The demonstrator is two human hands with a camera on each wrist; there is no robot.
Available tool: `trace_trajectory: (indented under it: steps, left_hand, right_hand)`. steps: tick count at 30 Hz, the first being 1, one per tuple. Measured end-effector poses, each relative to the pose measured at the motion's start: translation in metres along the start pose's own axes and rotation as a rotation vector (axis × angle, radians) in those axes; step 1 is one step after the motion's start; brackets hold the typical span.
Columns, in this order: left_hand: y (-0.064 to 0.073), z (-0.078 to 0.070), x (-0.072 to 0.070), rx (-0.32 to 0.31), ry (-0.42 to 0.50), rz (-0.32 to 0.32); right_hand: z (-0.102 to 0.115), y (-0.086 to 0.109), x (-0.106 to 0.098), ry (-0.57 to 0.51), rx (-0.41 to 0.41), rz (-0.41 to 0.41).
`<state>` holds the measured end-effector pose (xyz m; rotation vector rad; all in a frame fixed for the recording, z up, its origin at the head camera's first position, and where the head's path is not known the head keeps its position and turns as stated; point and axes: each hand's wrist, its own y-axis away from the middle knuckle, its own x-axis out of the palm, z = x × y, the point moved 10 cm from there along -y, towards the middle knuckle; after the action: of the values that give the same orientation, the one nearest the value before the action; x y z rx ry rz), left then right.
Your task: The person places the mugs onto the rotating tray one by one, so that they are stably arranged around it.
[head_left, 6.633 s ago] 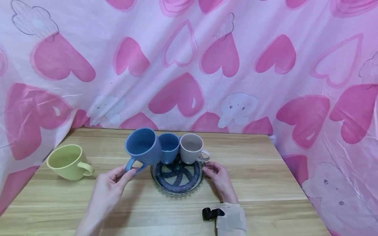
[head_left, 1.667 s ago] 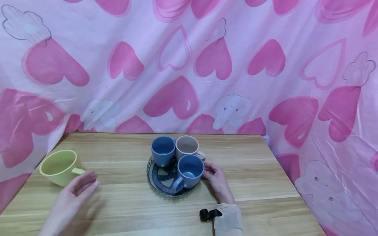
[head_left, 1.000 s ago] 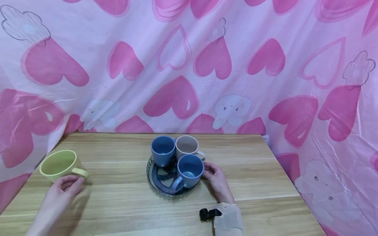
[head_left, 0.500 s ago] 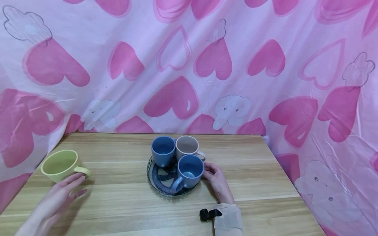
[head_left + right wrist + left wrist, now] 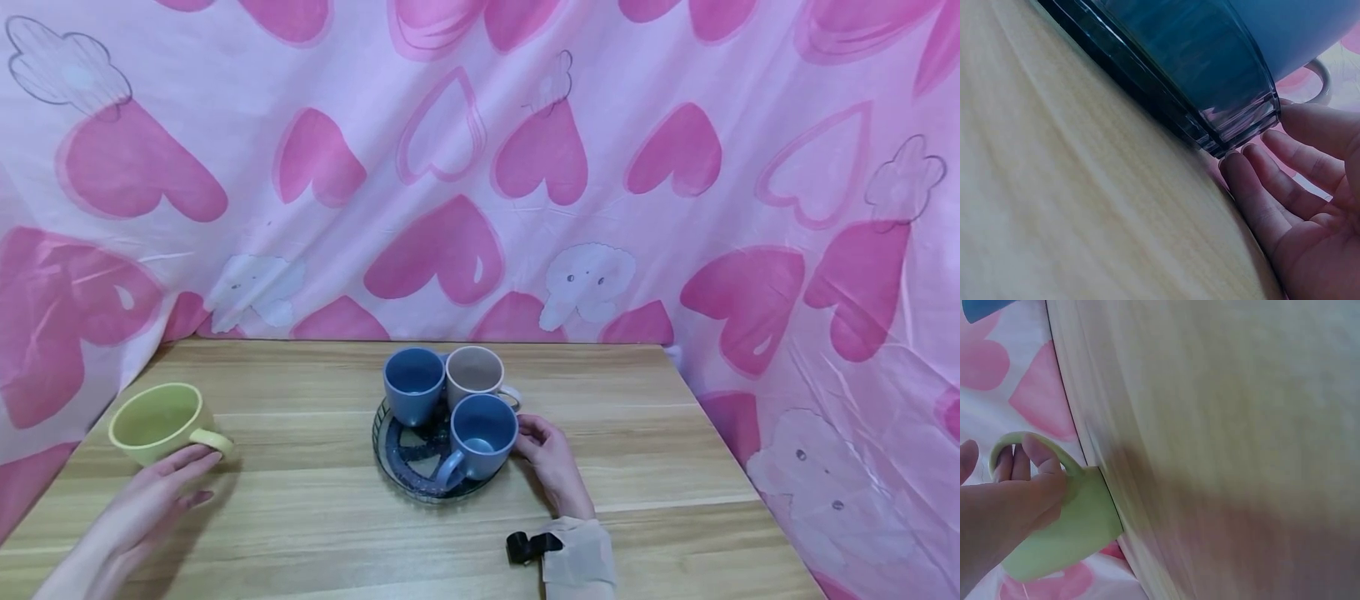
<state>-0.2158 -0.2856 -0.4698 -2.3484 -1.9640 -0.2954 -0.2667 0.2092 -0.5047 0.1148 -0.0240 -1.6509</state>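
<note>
A wide light-green mug (image 5: 153, 421) stands at the left of the table. The left hand (image 5: 138, 512) is at its handle; in the left wrist view, several fingers hook through the loop of the green mug (image 5: 1075, 525) while the thumb stays apart. A round glass dish (image 5: 397, 479) with a dark pattern sits mid-table, bearing a blue mug (image 5: 412, 400) at the back left, a beige-grey mug (image 5: 468, 379) behind, and another blue mug (image 5: 491, 450) at the front right. The right hand (image 5: 555, 467) pinches the dish's right edge, thumb above and fingertips below in the right wrist view.
The wooden table (image 5: 337, 533) reaches back to a pink heart-patterned cloth (image 5: 442, 150), which also hangs at both sides. A black camera mount (image 5: 532, 547) is strapped to the right wrist over a beige wrap (image 5: 577, 554).
The left hand set the front blue mug down on the dish, moved left to the green mug and took its handle. The green mug has shifted slightly right. The right hand stays at the dish.
</note>
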Motion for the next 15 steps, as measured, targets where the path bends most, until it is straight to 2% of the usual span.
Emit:
trace_trajectory:
  steps: [2, 4, 9, 11, 15]
  left_hand:
    - [0.001, 0.0, 0.001, 0.005, -0.026, 0.009]
    - [0.003, 0.0, -0.001, -0.007, -0.082, -0.007]
    - [0.01, 0.002, -0.01, -0.074, -0.212, -0.119]
    - [0.013, -0.001, -0.015, -0.081, -0.308, -0.159]
    - [0.018, -0.013, -0.027, -0.079, -0.57, -0.236]
  right_hand:
    - [0.0, 0.0, 0.0, -0.007, 0.002, -0.001]
    - [0.0, 0.0, 0.0, -0.016, 0.002, -0.002]
    - [0.0, 0.001, 0.0, -0.017, -0.002, -0.002]
    - [0.0, 0.001, 0.001, -0.016, -0.003, -0.002]
    - [0.001, 0.0, 0.001, -0.011, -0.013, 0.0]
